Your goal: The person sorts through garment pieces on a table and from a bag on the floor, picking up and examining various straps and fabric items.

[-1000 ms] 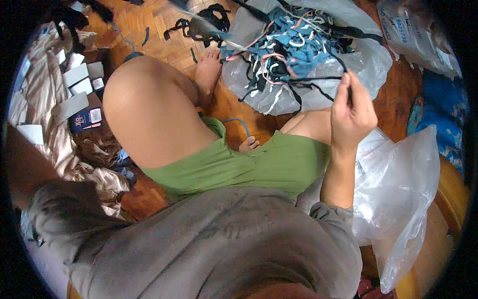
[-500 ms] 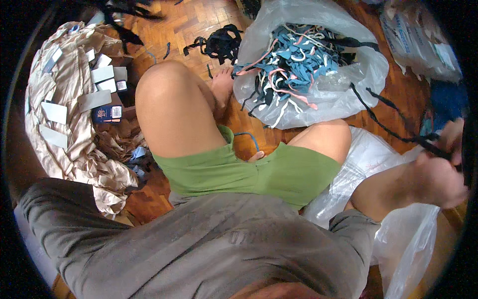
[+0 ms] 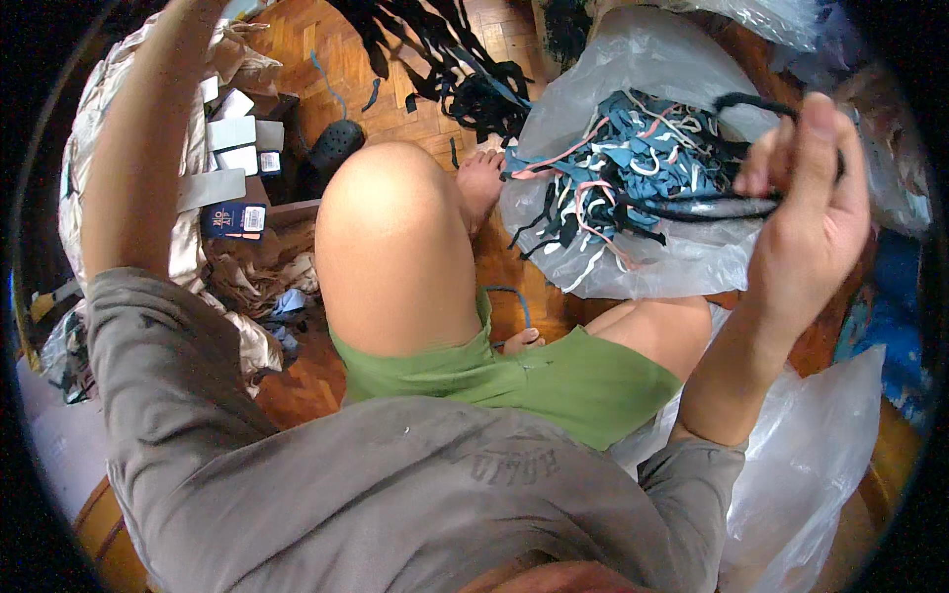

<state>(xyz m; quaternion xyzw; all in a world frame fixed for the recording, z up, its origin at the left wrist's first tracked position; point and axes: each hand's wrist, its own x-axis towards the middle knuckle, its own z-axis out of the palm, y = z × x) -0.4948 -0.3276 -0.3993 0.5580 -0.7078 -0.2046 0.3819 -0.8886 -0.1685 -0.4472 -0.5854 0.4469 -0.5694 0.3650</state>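
Note:
My right hand [image 3: 816, 188] is raised at the right, fingers curled round a black fabric strip [image 3: 692, 210]. The strip loops out over a translucent plastic bag [image 3: 554, 109] with its mouth spread wide. Inside the bag lies a tangled heap of fabric strips [image 3: 643, 148] in blue, white, pink and black. My left forearm [image 3: 138, 148] stretches up past the top left edge, so that hand is out of the picture. More black strips [image 3: 435, 49] hang or lie at the top middle, partly above a black pile on the floor.
Beige cloth [image 3: 89, 188] with several pale cards [image 3: 213, 188] and a dark blue tag [image 3: 233, 219] lies at the left. A dark perforated object [image 3: 336, 146] rests beyond my bent knee [image 3: 395, 227]. More clear plastic [image 3: 811, 465] spreads at my right, on the wooden floor [image 3: 306, 385].
My right hand has swung inward from the far right, still with the black strip. My left arm has reached up and forward. Black strips now stretch across the top middle.

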